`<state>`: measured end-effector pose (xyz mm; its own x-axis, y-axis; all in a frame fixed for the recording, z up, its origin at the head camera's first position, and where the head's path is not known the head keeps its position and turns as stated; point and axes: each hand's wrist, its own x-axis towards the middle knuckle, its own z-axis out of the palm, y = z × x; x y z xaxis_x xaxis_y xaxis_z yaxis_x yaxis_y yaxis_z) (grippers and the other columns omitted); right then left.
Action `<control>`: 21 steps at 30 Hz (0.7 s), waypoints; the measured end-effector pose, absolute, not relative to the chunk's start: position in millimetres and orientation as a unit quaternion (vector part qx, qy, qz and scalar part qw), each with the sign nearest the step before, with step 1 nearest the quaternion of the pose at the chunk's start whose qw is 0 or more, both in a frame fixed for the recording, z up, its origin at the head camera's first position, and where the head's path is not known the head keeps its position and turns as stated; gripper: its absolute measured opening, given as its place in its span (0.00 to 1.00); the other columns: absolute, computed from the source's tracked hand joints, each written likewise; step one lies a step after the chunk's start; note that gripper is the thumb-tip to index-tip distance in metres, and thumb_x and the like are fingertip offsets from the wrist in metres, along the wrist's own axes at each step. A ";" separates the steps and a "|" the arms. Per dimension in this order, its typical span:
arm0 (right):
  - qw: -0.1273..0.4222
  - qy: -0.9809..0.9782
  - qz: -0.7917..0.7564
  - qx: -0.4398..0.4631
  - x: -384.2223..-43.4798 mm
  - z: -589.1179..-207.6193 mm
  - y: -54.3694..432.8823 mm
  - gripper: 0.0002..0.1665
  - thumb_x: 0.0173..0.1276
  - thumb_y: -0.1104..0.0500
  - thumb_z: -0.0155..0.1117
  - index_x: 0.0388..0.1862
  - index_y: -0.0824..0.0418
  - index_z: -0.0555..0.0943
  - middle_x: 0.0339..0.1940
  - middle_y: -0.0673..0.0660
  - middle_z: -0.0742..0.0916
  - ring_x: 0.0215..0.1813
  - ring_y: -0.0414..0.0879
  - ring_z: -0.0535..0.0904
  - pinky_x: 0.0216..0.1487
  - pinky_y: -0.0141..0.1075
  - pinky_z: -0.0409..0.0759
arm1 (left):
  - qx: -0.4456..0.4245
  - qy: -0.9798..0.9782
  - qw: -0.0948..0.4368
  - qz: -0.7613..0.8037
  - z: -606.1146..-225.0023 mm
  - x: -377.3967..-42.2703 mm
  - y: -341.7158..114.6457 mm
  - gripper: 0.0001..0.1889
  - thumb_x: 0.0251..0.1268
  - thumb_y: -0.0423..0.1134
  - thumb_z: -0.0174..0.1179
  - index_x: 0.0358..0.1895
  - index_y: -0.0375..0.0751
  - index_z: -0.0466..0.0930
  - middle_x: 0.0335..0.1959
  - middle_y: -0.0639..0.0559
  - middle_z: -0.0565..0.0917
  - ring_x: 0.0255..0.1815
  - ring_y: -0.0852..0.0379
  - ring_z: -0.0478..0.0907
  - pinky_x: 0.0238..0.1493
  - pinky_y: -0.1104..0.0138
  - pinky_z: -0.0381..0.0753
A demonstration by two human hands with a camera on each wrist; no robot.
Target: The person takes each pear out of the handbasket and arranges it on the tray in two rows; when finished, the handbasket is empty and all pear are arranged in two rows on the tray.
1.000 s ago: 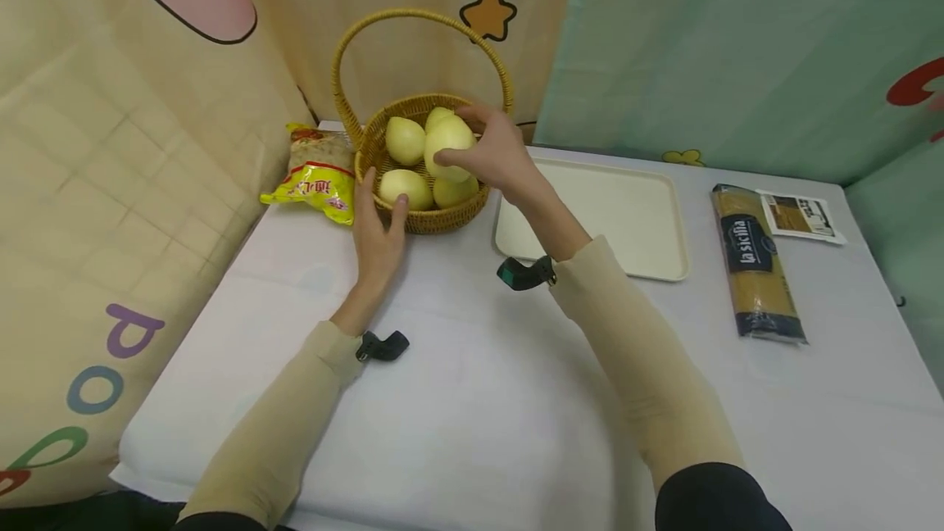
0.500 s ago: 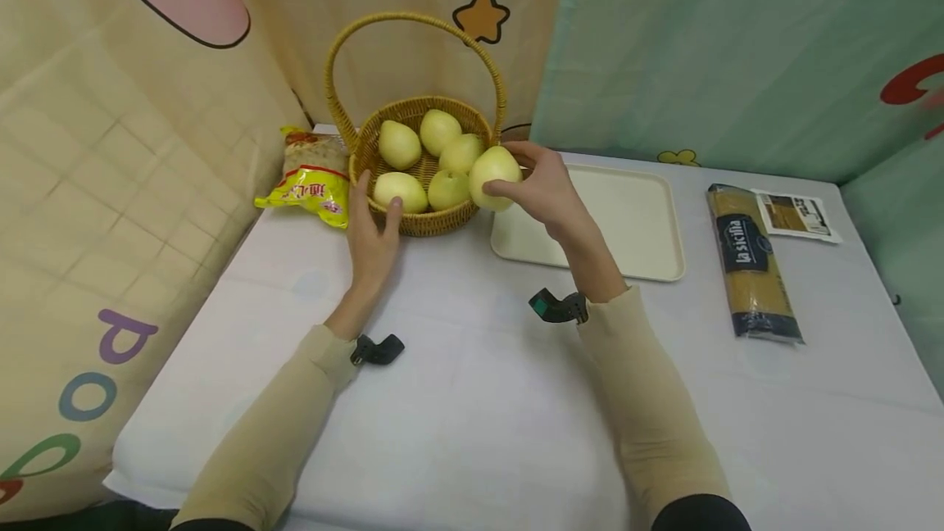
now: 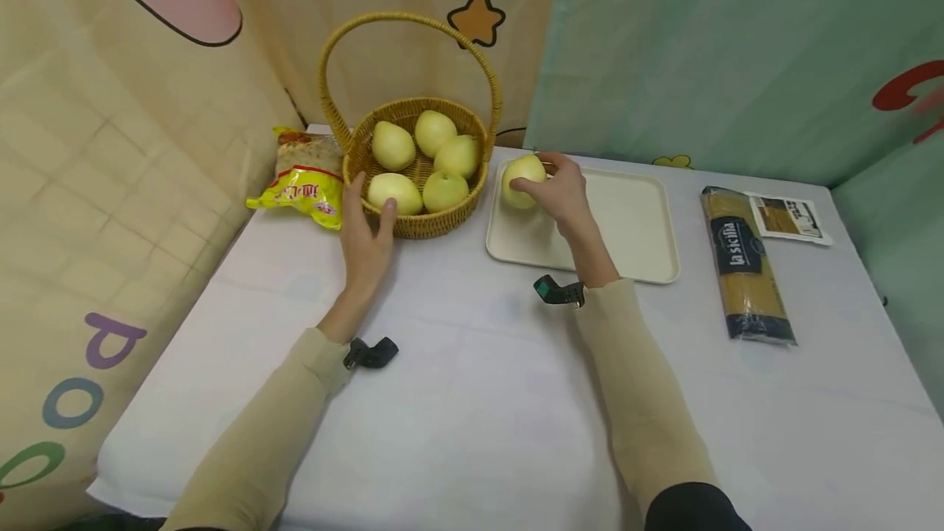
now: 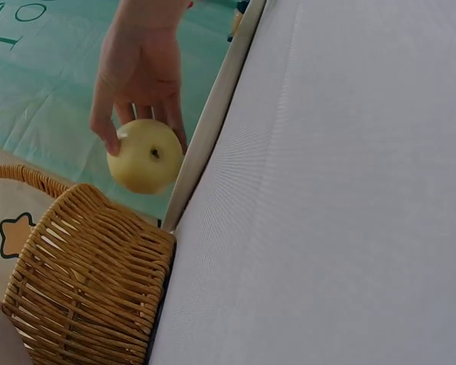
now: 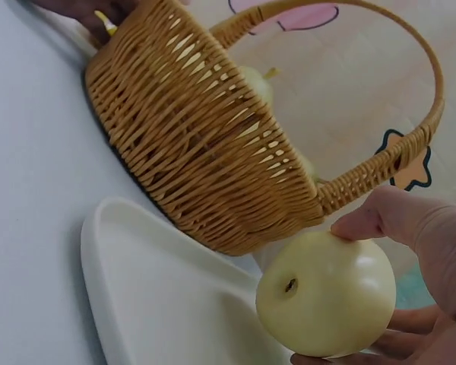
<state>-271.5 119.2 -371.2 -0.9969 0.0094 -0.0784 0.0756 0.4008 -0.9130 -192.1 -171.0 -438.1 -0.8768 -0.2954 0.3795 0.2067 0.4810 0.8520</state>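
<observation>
A pale yellow-green pear (image 3: 522, 179) is in my right hand (image 3: 564, 191), gripped between thumb and fingers. It hangs over the left part of a cream tray (image 3: 634, 228); in the right wrist view the pear (image 5: 327, 296) has a shadow below it on the tray. My left hand (image 3: 365, 244) rests against the front left of a wicker basket (image 3: 428, 225), fingers spread and fairly straight, the thumb at the rim. Several more pears (image 3: 446, 190) lie inside the basket. In the left wrist view, the basket (image 4: 99, 281) stands near the held pear (image 4: 146, 156).
A yellow snack bag (image 3: 306, 187) lies left of the basket, whose tall handle (image 3: 409, 16) arches upward. Right of the tray are a pasta packet (image 3: 745, 269) and a small flat sachet (image 3: 789, 218). Curtains (image 3: 701, 47) hang behind the white table (image 3: 457, 400).
My right hand has lifted a pear out of the basket and carried it right, over the tray. My left hand has stayed at the basket.
</observation>
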 end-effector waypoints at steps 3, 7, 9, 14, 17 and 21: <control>0.011 0.835 -0.548 0.039 -277.5 -384.4 119.1 0.46 0.62 0.54 0.80 0.77 0.62 0.73 0.73 0.63 0.81 0.73 0.56 0.73 0.71 0.47 0.75 | 0.025 -0.827 0.247 -0.505 -436.4 -192.2 -172.0 0.36 0.81 0.52 0.54 0.83 0.39 0.58 0.83 0.43 0.62 0.86 0.48 0.52 0.86 0.52 0.49; -0.009 0.836 -0.547 0.034 -283.0 -397.7 117.4 0.43 0.63 0.49 0.79 0.74 0.61 0.75 0.69 0.63 0.84 0.70 0.55 0.77 0.68 0.47 0.77 | 0.028 -0.827 0.246 -0.505 -435.9 -192.0 -172.3 0.36 0.80 0.52 0.54 0.83 0.40 0.58 0.83 0.43 0.61 0.86 0.48 0.51 0.86 0.53 0.48; -0.020 0.839 -0.542 0.031 -284.5 -402.3 116.8 0.42 0.63 0.45 0.78 0.72 0.61 0.77 0.67 0.63 0.85 0.67 0.55 0.81 0.66 0.46 0.78 | 0.030 -0.828 0.241 -0.506 -436.3 -191.8 -172.1 0.36 0.80 0.52 0.55 0.83 0.41 0.58 0.84 0.44 0.61 0.87 0.49 0.50 0.86 0.53 0.47; -0.036 0.845 -0.532 0.032 -284.6 -407.4 114.1 0.43 0.65 0.41 0.77 0.71 0.62 0.77 0.65 0.63 0.86 0.64 0.56 0.82 0.64 0.47 0.79 | 0.033 -0.829 0.235 -0.507 -437.0 -191.2 -171.0 0.36 0.80 0.53 0.55 0.83 0.42 0.58 0.84 0.44 0.60 0.87 0.49 0.50 0.86 0.53 0.48; -0.037 0.851 -0.524 0.024 -283.5 -407.9 110.8 0.43 0.66 0.40 0.76 0.72 0.63 0.76 0.65 0.64 0.85 0.65 0.56 0.83 0.64 0.47 0.80 | 0.032 -0.828 0.235 -0.507 -437.0 -190.9 -170.5 0.36 0.81 0.53 0.54 0.83 0.42 0.58 0.84 0.44 0.61 0.86 0.50 0.52 0.85 0.53 0.50; -0.033 0.858 -0.513 0.010 -280.5 -406.2 106.1 0.44 0.68 0.39 0.75 0.72 0.65 0.75 0.66 0.65 0.85 0.65 0.57 0.82 0.66 0.47 0.80 | 0.029 -0.828 0.242 -0.506 -437.4 -190.7 -170.5 0.35 0.81 0.53 0.54 0.83 0.43 0.58 0.83 0.45 0.62 0.85 0.52 0.55 0.85 0.54 0.53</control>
<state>-280.5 106.1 -406.2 -0.9976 0.0507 0.0477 -0.0179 0.4744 -0.8801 -190.7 -170.5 -437.4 -0.8809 -0.2925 0.3721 0.1976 0.4871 0.8507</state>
